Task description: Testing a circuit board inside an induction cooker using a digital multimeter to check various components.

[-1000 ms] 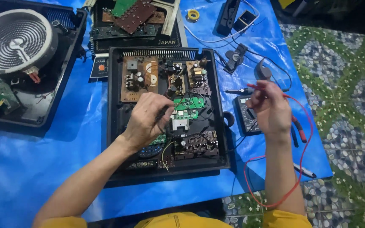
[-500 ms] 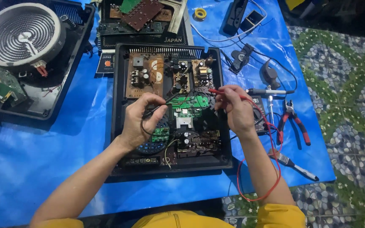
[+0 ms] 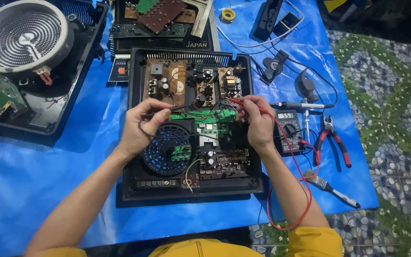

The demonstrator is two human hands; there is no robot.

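Left hand (image 3: 141, 124) pinched on black probe (image 3: 179, 107), right hand (image 3: 258, 121) on red probe (image 3: 243, 103), both over far boards of open cooker base (image 3: 134, 143); multimeter (image 3: 288, 131) just right; best keep tips steady, off neighbouring pins

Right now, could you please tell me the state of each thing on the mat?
Induction cooker: opened, boards exposed.
Multimeter: switched on, display lit.
Red probe: held in right hand, tip on board.
Black probe: held in left hand.
Pliers: lying shut.
Heating coil: uncovered.
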